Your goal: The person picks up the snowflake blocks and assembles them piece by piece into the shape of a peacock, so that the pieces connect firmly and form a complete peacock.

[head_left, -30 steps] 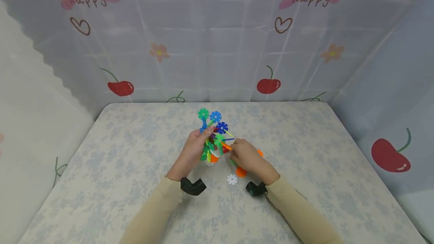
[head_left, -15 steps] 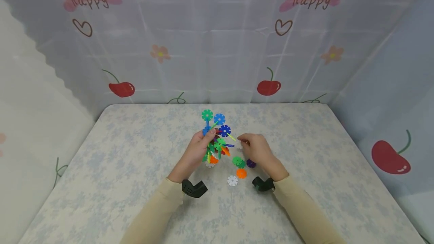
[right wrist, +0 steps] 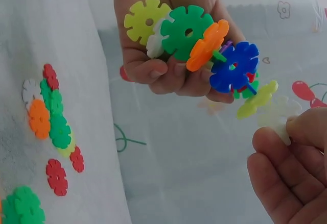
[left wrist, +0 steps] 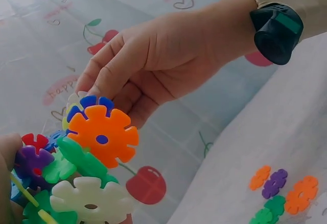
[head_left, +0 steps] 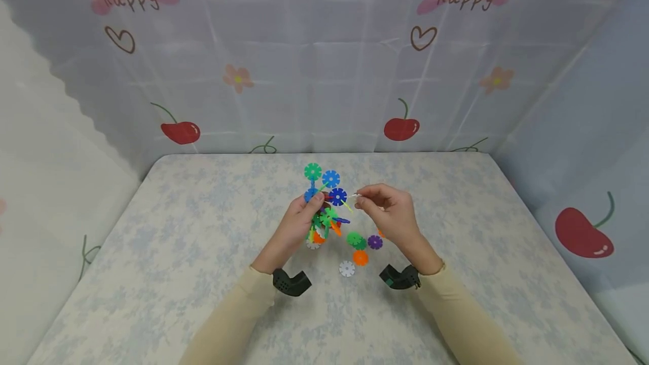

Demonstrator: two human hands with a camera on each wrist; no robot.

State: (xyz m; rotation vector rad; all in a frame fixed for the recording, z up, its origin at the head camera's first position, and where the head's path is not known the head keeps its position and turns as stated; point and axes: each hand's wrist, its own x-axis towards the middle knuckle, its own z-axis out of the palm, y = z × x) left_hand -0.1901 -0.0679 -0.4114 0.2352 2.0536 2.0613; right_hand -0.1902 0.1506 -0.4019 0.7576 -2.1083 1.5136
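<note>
Head view takes in a pale, cherry-printed curtain (head_left: 314, 72) hanging behind a worktop (head_left: 127, 241) patterned in faint blue-grey florals. From the near side, 2 beige sleeves (head_left: 228, 314) extend over it. The left grip (head_left: 291, 221), a bare hand, is curled round a many-coloured cluster (head_left: 328, 216) of interlocked notched discs, held up above the middle of the worktop. The right grip (head_left: 394, 213), also bare and just to the right of the cluster, pinches 1 translucent white disc (right wrist: 280, 114); right wrist view sets it close by the cluster's outer yellow disc (right wrist: 258, 99), and whether the 2 touch cannot be told. A black wrist device (head_left: 291, 282) is worn on each arm. Smallest are the loose pieces lying on the worktop: 2 overlapping green discs (head_left: 354, 239), 1 purple disc (head_left: 375, 242), 1 orange disc (head_left: 360, 258) and, nearest the person, 1 opaque-looking white disc (head_left: 347, 268)
</note>
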